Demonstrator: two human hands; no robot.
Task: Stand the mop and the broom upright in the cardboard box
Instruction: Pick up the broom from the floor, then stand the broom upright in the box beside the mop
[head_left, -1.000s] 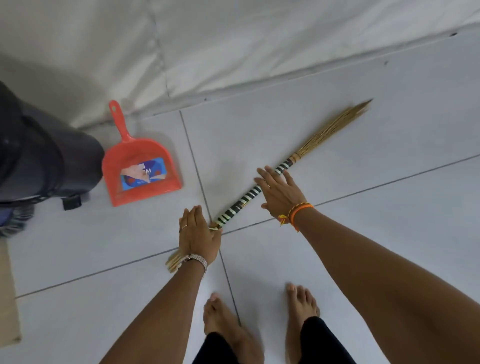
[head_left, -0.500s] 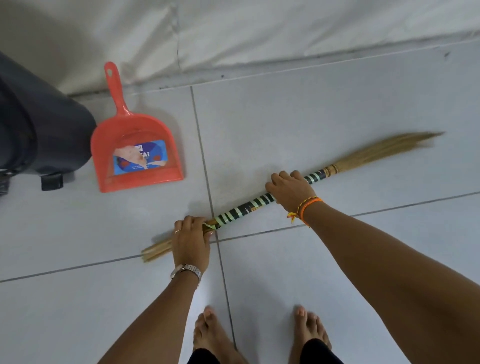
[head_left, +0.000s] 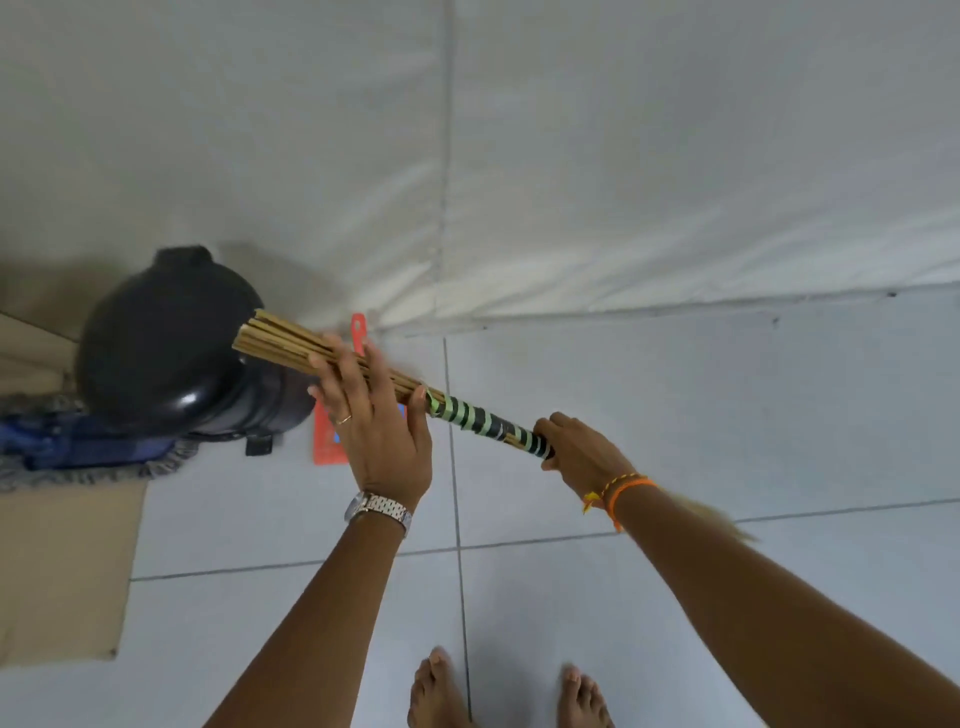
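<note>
Broom (head_left: 467, 413) raised off the tiled floor (head_left: 727, 415), which it lay on half a second ago.
Head view: right hand (head_left: 582, 452) clenched on the striped wrap; left hand (head_left: 379, 421) loosely curled beside the bare sticks (fingers spread). Mop (head_left: 67, 447) flat at the floor's left edge, beside a black bin (head_left: 161, 343) and cardboard (head_left: 62, 566); open floor rightward.
</note>
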